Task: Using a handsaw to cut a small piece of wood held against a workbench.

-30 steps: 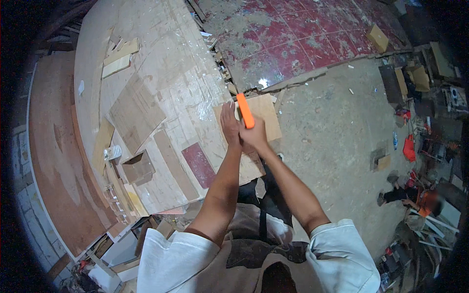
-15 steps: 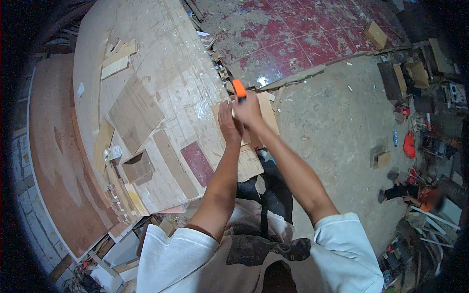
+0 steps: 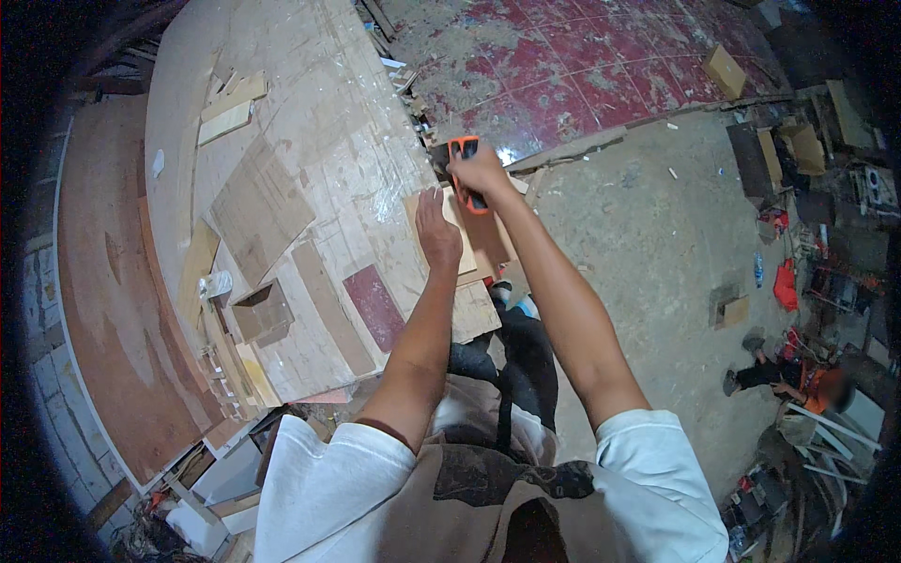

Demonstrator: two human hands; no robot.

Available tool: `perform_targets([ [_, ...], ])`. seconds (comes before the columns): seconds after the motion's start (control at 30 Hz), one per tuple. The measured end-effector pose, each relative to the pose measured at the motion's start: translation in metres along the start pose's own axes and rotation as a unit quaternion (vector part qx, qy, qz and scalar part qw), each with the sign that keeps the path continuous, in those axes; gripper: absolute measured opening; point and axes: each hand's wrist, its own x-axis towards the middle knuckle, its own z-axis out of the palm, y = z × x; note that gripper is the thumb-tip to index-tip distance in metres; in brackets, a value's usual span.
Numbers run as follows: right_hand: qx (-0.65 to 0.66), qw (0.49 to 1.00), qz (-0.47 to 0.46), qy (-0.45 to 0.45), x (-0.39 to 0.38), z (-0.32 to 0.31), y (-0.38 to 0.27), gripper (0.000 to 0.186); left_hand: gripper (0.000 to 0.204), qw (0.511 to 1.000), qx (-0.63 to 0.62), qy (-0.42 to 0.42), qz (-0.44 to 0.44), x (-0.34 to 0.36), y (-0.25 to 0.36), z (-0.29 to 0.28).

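Observation:
At the table's right edge, my right hand (image 3: 482,172) is closed round the orange and black handle of what looks like a handsaw (image 3: 476,201). Its blade is mostly hidden. Just left of it, my left hand (image 3: 437,233) lies flat with fingers stretched out, pressing on a pale wooden board (image 3: 466,257). A brown panel (image 3: 489,246) juts past the table edge beneath the saw handle. Closer to my left forearm, a dark red rectangular panel (image 3: 374,307) rests on the worktable (image 3: 352,141).
A long brown strip (image 3: 330,305), an open wooden box (image 3: 264,313) and a square plywood sheet (image 3: 263,208) lie on the table's left part. A white cup-like container (image 3: 216,284) stands nearby. Across the concrete floor (image 3: 648,272), a person (image 3: 788,380) sits among scrap at right.
My right hand has shifted slightly up, and the handle has tilted so its whole loop shows. My left hand stays at the board, now apart from the right.

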Motion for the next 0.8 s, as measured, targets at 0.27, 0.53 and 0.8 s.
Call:
perform_targets([
  [0.27,-0.023,0.999,-0.002,0.029,0.004,0.011,-0.009,0.017,0.054,1.000,-0.005,-0.005,-0.016,0.000,-0.006,0.004],
  [0.53,0.065,0.946,-0.282,0.143,-0.114,0.044,0.002,0.015,0.046,0.996,-0.044,0.061,0.039,-0.006,-0.003,-0.006],
  [0.8,0.176,0.931,-0.274,0.162,-0.081,-0.033,0.003,0.010,0.057,1.000,0.004,-0.002,-0.031,0.000,-0.005,-0.004],
])
